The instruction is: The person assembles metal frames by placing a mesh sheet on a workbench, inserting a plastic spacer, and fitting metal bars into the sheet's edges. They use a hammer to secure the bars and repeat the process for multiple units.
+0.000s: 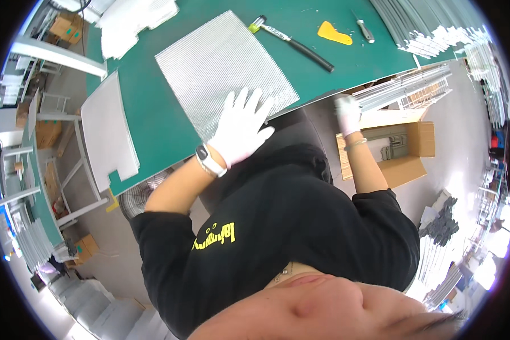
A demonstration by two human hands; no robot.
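Note:
My left hand [243,124], in a white glove, lies with fingers spread on the near end of a silvery sheet with a fine mesh-like pattern [215,68]. This sheet rests on the green tabletop [147,122], its near corner by the table's front edge. My right hand [348,113], also gloved, is blurred just below that edge, near a bundle of pale metal strips [399,88]. Its fingers do not show clearly. Beyond the sheet lie a mallet with a black handle [306,52], a yellow scraper [334,33] and a small screwdriver-like tool [365,29].
Long grey profiles [430,22] are piled at the table's far right. White sheets [110,130] overhang the left edge, and more white pieces [127,25] lie at the back left. An open cardboard box [399,170] stands below, on the right. A round wire-guarded fan [139,198] is under the table.

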